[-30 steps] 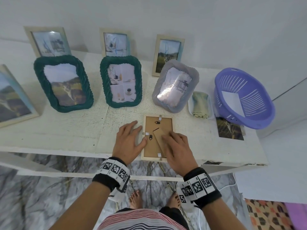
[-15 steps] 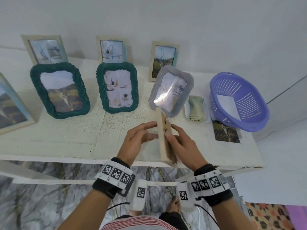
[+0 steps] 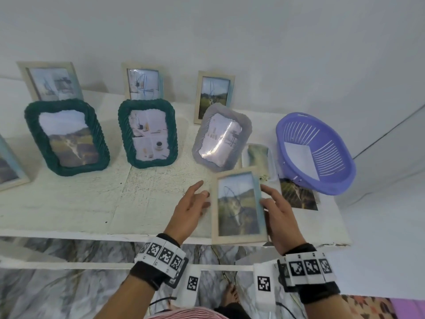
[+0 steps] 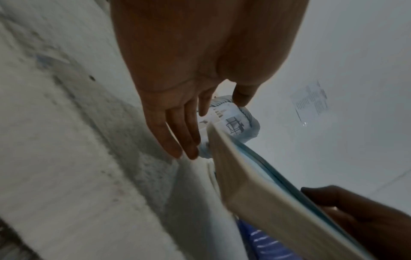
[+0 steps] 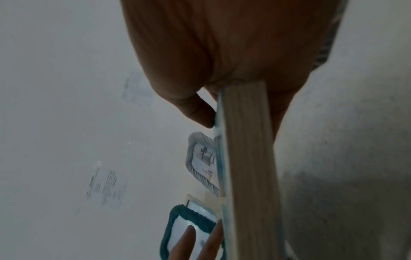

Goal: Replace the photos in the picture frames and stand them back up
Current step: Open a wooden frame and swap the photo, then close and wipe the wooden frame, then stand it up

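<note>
The light wooden picture frame (image 3: 238, 204), photo side up, is tilted above the near edge of the white table (image 3: 69, 203), gripped along its right edge by the right hand (image 3: 279, 217), whose thumb presses the front while its other fingers curl out of sight behind. The left hand (image 3: 189, 209) is just left of the frame, its fingers (image 4: 177, 137) straight and spread, holding nothing; whether they touch the frame is unclear. The stand at the frame's back is hidden. Beyond the fingers stands a grey frame (image 3: 222, 140), left of it two green frames (image 3: 147, 133); right of the right hand a loose photo (image 3: 299, 194) lies partly under a purple basket (image 3: 316, 153). A plain white wall rises behind; marbled floor shows below.
</note>
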A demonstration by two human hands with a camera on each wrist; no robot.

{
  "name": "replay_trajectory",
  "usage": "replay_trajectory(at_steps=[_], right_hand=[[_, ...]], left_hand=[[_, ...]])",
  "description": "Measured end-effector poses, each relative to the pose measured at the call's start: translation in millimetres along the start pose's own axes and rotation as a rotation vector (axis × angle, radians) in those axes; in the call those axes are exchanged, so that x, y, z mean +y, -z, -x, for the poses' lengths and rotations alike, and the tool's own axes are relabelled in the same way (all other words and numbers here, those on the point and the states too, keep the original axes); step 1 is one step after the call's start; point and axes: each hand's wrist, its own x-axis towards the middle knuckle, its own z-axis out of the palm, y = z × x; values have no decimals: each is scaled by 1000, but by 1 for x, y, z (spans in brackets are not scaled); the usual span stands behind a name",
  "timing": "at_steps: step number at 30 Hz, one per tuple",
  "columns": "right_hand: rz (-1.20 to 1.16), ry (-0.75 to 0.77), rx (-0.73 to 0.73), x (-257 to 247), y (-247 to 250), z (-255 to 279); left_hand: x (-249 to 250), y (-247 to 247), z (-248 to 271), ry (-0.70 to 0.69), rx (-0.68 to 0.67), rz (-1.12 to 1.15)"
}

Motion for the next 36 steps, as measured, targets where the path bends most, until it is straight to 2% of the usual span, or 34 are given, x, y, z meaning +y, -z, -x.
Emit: replay_trajectory(at_steps=[3,6,7,9,12,15,17,20,23,27,31,36], right_hand=[[-260,-119,-80,4,-8,2],[-303,-170,-151,5,-13,-1],[-217,-164,-165,5,-13,-5],[141,-69,-123,2,-8,-19],[774,247,58,-9,-1,-51],[1118,462,180,-25,-2,-87],[1268,454,210,-30,-4,-114],[1469,313,149,-24,-8,-149],[1507,190,118,-13,-11,-165],[1474,153,160,-10,-12,-171],[1435,229,160,-15,-9,-161],[1291,305,172,-13,-5,-113]], left_hand=[[1,-5,-4,35,27,136],[3,-8,-7,-14,132,204],[4,-8,-8,-39,155,200],[5,-6,-7,-90,191,166],[5,0,-8,-139,238,104],[5,5,-7,-157,267,78],[5,8,-6,-159,285,65],[6,11,-5,-165,299,51],[8,12,-3,-167,306,50],[5,17,-1,-171,310,24],[6,21,0,-192,299,13],[6,27,-2,-225,263,-13]])
